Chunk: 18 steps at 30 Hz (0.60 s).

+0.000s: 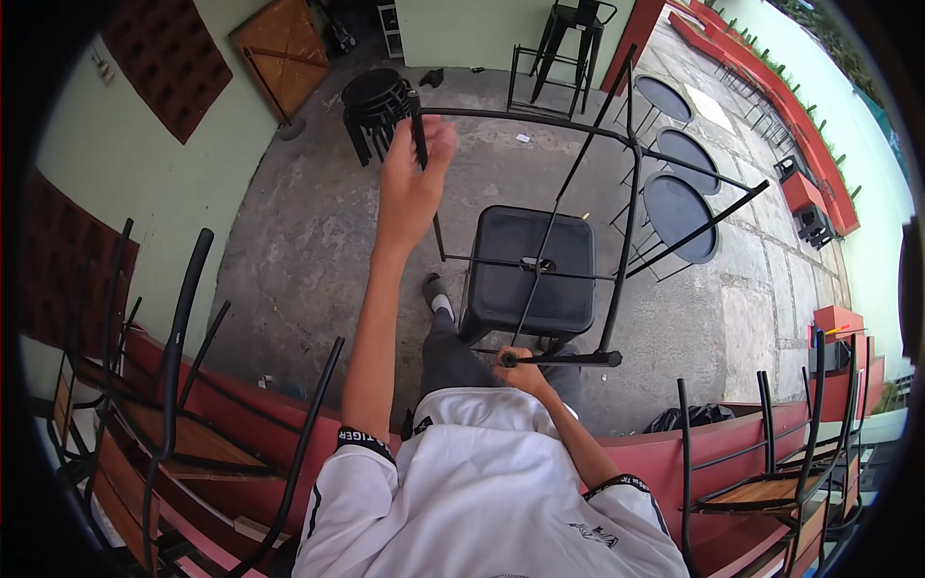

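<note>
I hold a black metal stool frame (617,207) upside down or on its side, its thin legs and crossbars spread in front of me. My left hand (416,159) is raised and closed around the end of one leg near the top. My right hand (520,371) grips another leg close to my body, low in the view. Beneath the frame stands a black square-topped stool (501,265) on the concrete floor. My foot shows just left of it.
Wooden-seat chairs with black frames (173,424) are stacked at lower left and at lower right (771,482) by a red low wall. A stack of black round stools (376,101) stands far ahead. Round black tables (679,217) line the right; a tall stool (578,29) stands at the back.
</note>
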Tool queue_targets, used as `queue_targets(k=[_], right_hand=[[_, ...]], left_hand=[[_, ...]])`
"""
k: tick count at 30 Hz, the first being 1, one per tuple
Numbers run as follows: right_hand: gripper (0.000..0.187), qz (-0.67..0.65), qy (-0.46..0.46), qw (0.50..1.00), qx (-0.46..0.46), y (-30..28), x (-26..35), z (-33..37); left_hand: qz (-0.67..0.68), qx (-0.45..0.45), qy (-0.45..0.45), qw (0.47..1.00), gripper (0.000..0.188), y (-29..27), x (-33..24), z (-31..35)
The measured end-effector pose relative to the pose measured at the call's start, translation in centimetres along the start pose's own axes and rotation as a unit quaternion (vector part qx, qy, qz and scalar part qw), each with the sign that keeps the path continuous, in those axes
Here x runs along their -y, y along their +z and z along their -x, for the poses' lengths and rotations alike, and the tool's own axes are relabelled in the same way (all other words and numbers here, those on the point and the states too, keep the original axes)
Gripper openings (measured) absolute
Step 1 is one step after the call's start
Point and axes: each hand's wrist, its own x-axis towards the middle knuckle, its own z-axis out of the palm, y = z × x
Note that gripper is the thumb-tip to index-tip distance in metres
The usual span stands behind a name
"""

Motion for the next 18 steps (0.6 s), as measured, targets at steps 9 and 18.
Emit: queue_targets(k=[9,18], right_hand=[[0.048,-0.16,0.087,0.982,-0.056,-1.5,4.3,4.6],[0.039,-0.571,0.198,0.794,-0.069,-5.4,-1.9,7.7]], left_hand=[[0.102,0.075,-0.15,0.98,0.044,-0.3,4.9,1.3],[0.109,0.066,-0.113,0.985,0.045,0.7,4.0,0.3]])
